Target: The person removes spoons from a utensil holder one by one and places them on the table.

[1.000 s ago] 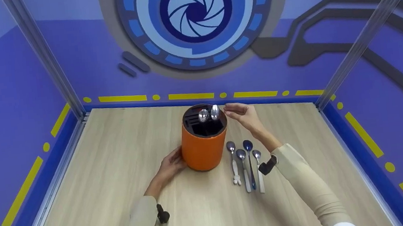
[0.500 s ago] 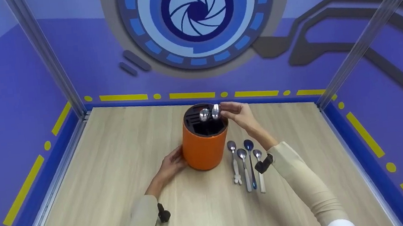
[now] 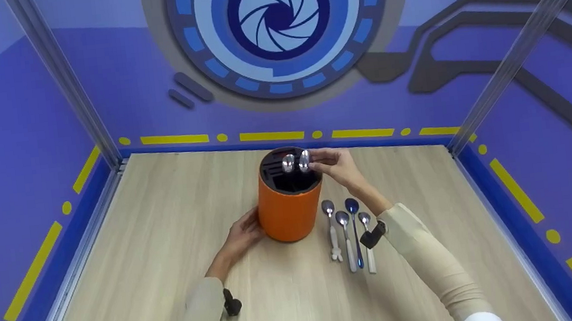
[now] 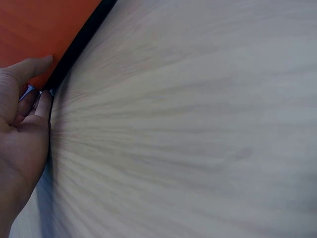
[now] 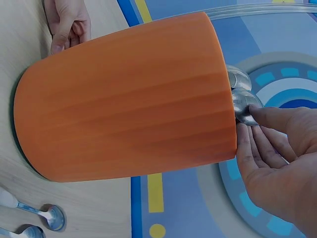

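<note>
An orange cylindrical utensil holder (image 3: 291, 216) with a black slotted top stands upright on the table. Two spoons stand in it, bowls up: a left spoon (image 3: 288, 163) and a right spoon (image 3: 304, 160); their handles are hidden inside. My right hand (image 3: 337, 167) pinches the bowl of the right spoon between thumb and fingers, as the right wrist view also shows with the spoon bowl (image 5: 245, 105) at the rim. My left hand (image 3: 241, 236) rests against the holder's lower left side, its thumb (image 4: 37, 67) and fingertips touching near the base.
Several spoons lie side by side right of the holder: one with a white figure-shaped handle (image 3: 334, 240), one dark blue spoon (image 3: 355, 227), and others with pale handles. Printed panels (image 3: 197, 122) wall the wooden table (image 3: 165, 221) at the back and sides.
My right hand has moved left to the right spoon, its fingers closing from apart to a pinch on the bowl. The left hand and the holder have stayed in place.
</note>
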